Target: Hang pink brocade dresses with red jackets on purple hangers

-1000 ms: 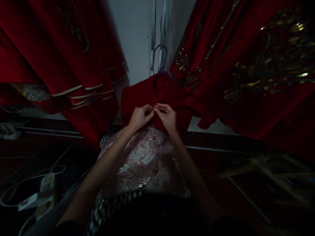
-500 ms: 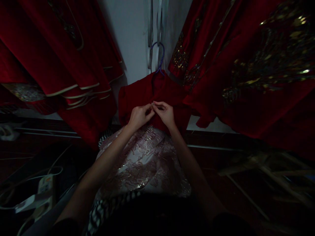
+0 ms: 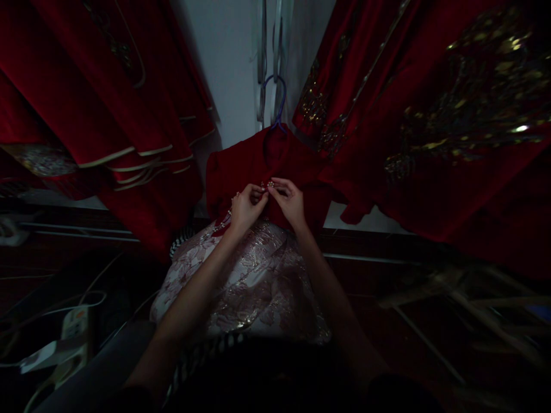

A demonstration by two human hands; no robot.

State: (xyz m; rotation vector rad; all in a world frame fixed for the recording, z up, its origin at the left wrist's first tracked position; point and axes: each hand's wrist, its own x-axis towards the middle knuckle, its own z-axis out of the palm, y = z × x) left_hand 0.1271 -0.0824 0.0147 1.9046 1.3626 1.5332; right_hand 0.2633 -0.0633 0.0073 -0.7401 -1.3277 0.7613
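Note:
A red garment (image 3: 235, 163) hangs from a purple hanger (image 3: 283, 103) in front of me. At its middle front, my left hand (image 3: 247, 209) pinches a red edge of it between thumb and fingers. Close beside it, almost touching, my right hand (image 3: 290, 203) has thumb and index finger closed on a small pearly bead ornament (image 3: 271, 184). A thin beaded trim (image 3: 221, 223) shows below and left of my left hand. Shiny pink-and-white brocade fabric (image 3: 262, 281) lies over my lap, under both forearms.
Red garments with pale piping (image 3: 107, 158) hang at left, and red ones with gold sequins (image 3: 486, 86) at right. A power strip (image 3: 74, 327) with cords lies at lower left. A wooden frame (image 3: 469, 310) stands at lower right.
My left hand has turned slightly, bringing the beaded trim into view beside it. Both hands stay together at the garment's front. The brocade has spread further left.

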